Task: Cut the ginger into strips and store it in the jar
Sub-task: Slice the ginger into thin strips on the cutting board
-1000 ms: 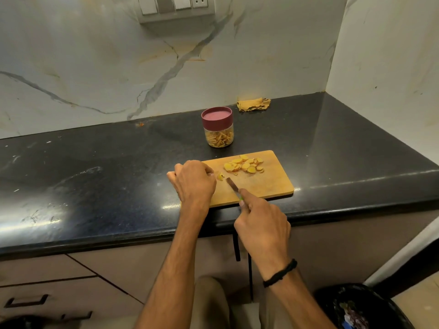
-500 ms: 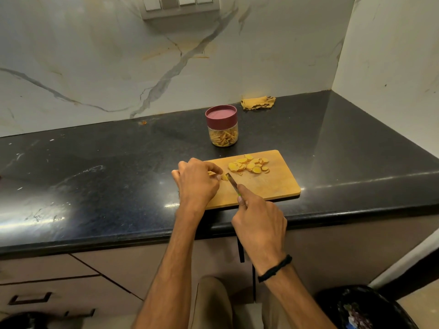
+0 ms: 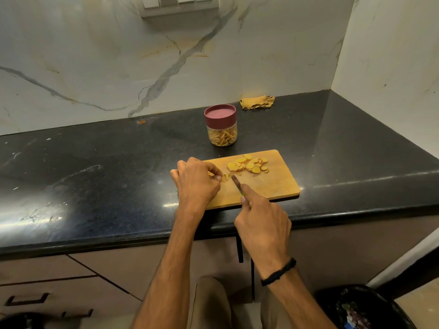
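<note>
A wooden cutting board point(image 3: 273, 184) lies near the counter's front edge. A loose pile of yellow ginger slices point(image 3: 248, 165) sits on its far half. My left hand point(image 3: 196, 180) pinches a small ginger piece point(image 3: 225, 177) down on the board's left end. My right hand point(image 3: 262, 220) grips a knife point(image 3: 236, 182), whose blade tip rests just right of that piece. Behind the board stands a clear jar point(image 3: 222, 129) with a maroon lid on, holding ginger strips.
A crumpled yellow cloth point(image 3: 256, 102) lies at the back wall. The black counter point(image 3: 95, 181) meets a side wall on the right. Below are drawers point(image 3: 35, 295) and a dark bin point(image 3: 361, 309) at the lower right.
The view has shifted slightly. Both hands stay at the board's left end, with the knife blade still beside the held ginger piece.
</note>
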The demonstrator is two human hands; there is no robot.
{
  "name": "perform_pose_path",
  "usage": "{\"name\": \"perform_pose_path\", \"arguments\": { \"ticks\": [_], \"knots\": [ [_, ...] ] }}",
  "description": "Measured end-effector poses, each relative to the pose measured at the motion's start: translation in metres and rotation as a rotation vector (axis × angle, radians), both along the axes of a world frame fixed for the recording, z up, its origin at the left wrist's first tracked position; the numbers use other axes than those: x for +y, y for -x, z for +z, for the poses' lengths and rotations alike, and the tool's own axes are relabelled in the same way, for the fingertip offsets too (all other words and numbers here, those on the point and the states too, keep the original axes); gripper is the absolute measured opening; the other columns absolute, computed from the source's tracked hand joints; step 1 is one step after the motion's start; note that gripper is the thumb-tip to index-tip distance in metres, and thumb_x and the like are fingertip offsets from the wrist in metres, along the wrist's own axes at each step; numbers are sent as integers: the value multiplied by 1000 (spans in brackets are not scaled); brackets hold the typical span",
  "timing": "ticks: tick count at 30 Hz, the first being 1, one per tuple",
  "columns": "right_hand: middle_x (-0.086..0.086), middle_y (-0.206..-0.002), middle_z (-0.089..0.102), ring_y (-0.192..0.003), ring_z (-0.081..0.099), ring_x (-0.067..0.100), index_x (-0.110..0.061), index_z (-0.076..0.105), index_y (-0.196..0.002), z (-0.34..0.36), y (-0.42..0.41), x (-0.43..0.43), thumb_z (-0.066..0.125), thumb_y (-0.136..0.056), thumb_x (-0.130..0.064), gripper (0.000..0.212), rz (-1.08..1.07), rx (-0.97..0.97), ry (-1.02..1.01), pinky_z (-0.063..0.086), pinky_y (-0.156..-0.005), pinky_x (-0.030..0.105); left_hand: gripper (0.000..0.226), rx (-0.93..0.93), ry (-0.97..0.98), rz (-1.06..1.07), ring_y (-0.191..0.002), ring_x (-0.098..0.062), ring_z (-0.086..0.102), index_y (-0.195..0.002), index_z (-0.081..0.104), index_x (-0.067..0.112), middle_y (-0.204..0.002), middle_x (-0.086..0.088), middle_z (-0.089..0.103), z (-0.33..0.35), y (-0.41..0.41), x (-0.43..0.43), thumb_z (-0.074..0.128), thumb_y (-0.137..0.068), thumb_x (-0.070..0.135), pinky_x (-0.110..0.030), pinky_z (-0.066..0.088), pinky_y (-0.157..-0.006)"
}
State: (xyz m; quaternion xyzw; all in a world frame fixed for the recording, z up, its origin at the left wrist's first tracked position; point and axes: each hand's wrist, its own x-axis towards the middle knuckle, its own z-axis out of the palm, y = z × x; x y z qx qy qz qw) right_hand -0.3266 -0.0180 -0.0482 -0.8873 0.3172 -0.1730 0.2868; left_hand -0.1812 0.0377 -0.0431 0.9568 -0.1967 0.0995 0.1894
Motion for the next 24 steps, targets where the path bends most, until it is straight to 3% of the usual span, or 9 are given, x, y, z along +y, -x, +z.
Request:
{"name": "perform_pose_path", "arguments": {
  "ticks": [8, 11, 13, 14, 16, 18, 24],
  "knots": [
    [-7, -80, 52, -72, 44, 10, -35, 34, -146, -1, -5, 1, 39, -103, -31, 44, -19, 7, 9, 33, -62, 25, 15, 5, 126, 35, -116, -22, 45, -104, 75, 36, -119, 4, 62, -3, -7, 7, 67, -93, 29, -33, 24, -89],
    [-7, -81, 52, -72, 45, 10, -34, 32, -147, -3, -9, 6, 39, -103, -31, 45, -3, 15, 18, 33, -62, 25, 24, 64, 361, 50, -102, -16, 62, -104, 72, 34, -113, 8, 69, -3, -17, 16, 58, -96, 17, -33, 45, -96],
    [-7, -81, 51, -71, 45, 10, -33, 29, -149, -4, -11, 12, 39, -103, -30, 47, 26, 20, 12, 31, -61, 25, 28, 160, 550, 59, -89, -5, 63, -109, 71, 26, -111, 9, 68, -3, -20, 21, 51, -98, 9, -19, 49, -81],
    [-7, -80, 51, -71, 45, 10, -33, 28, -149, -4, -12, 16, 39, -103, -30, 48, 42, 19, 10, 30, -59, 23, 30, 193, 616, 67, -93, -3, 62, -114, 70, 20, -113, 8, 67, -2, -20, 23, 48, -99, 7, -15, 47, -80],
    [-7, -79, 50, -70, 46, 9, -33, 26, -150, -6, -12, 19, 39, -103, -30, 49, 53, 14, 10, 28, -57, 22, 32, 249, 758, 68, -109, -5, 61, -122, 67, 17, -118, 6, 67, -4, -22, 24, 45, -101, 9, -22, 49, -93],
    [-7, -80, 50, -71, 45, 9, -34, 23, -151, -7, -13, 19, 39, -103, -30, 50, 29, 13, 8, 30, -61, 23, 31, 332, 894, 68, -114, -7, 61, -126, 64, 17, -120, 4, 66, -4, -22, 24, 43, -104, 13, -29, 50, -101],
    [-4, -83, 51, -75, 46, 11, -31, 21, -152, -5, -18, 32, 41, -102, -29, 54, 64, 34, -3, 34, -66, 27, 38, 632, 1110, -1, -105, -8, 61, -134, 56, 11, -114, 1, 63, -1, -19, 14, 36, -109, 31, -22, 50, -89]
  ]
}}
